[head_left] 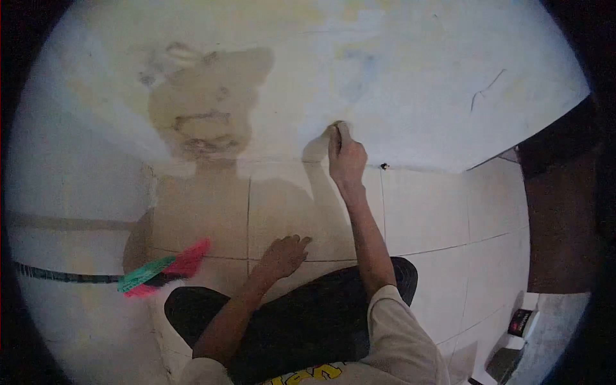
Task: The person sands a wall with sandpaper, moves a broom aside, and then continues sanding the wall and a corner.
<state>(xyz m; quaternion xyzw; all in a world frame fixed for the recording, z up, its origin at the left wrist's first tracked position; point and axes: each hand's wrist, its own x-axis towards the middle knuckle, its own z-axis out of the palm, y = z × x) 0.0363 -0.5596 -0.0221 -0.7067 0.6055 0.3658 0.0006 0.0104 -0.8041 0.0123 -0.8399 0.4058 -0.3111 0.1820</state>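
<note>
My right hand (348, 157) is raised to the pale, stained wall (410, 83), its fingers pressed together at the surface. Something small and dark shows at the fingertips, too indistinct to name. Just left of that hand, its shadow falls on the wall. My left hand (282, 256) hovers or rests near my crossed legs (295, 321), over the tiled floor (423, 205). Its fingers are loosely bent and slightly apart, with nothing visible in them.
A broom (163, 269) with pink and green bristles and a dark handle lies at the left. A small dark bit (385, 167) sits where wall meets floor. At the lower right is a black-labelled container (523, 322). A dark brown surface (558, 218) stands at the right.
</note>
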